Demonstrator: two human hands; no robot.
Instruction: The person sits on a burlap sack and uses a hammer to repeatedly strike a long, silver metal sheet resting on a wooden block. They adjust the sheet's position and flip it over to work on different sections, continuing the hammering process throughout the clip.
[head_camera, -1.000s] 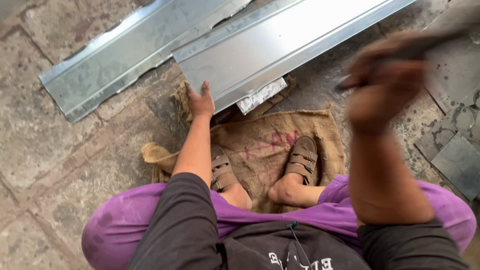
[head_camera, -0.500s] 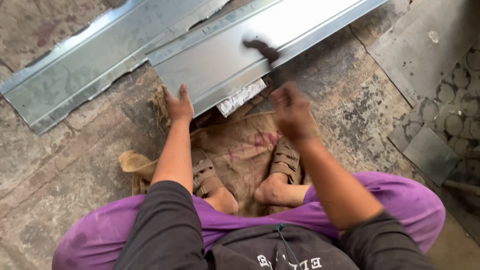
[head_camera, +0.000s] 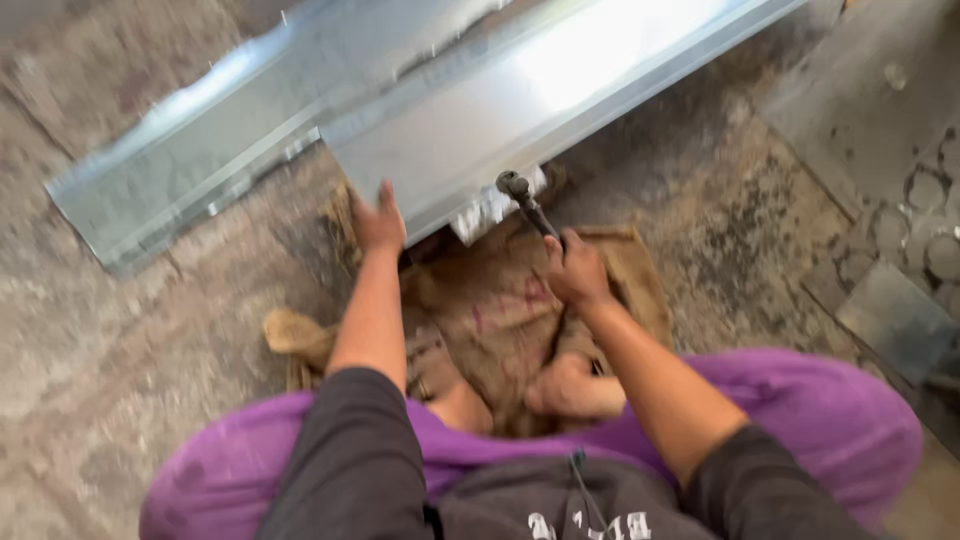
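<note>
While the view is being blurred by head motion, a hammer (head_camera: 527, 207) is being gripped by the right hand (head_camera: 578, 272), the fingers being wrapped tight around the lower part of the dark handle. Its small metal head is being held just above and ahead of the fist, over the near edge of a bright galvanized sheet-metal channel (head_camera: 560, 90); whether the head is touching the metal cannot be told. The near corner of that channel is being pressed down by the left hand (head_camera: 379, 222), palm flat and fingers together, nothing being pinched. A second, duller sheet-metal channel (head_camera: 190, 160) is being partly overlapped by the first, lying beyond and to the left of the pressing hand. A scrap of crumpled foil-like material (head_camera: 487, 210) is being seen under the channel edge, between the two hands. Beneath and behind the hammer grip, a brown burlap sack (head_camera: 500, 310) is being used as a mat, spread over the rough stone floor (head_camera: 130, 340). Purple trousers (head_camera: 800, 410) and dark sleeves are being seen nearest the camera. Well to the right of the hammer hand, a flat grey metal offcut (head_camera: 895, 320) is lying on the floor.
</note>
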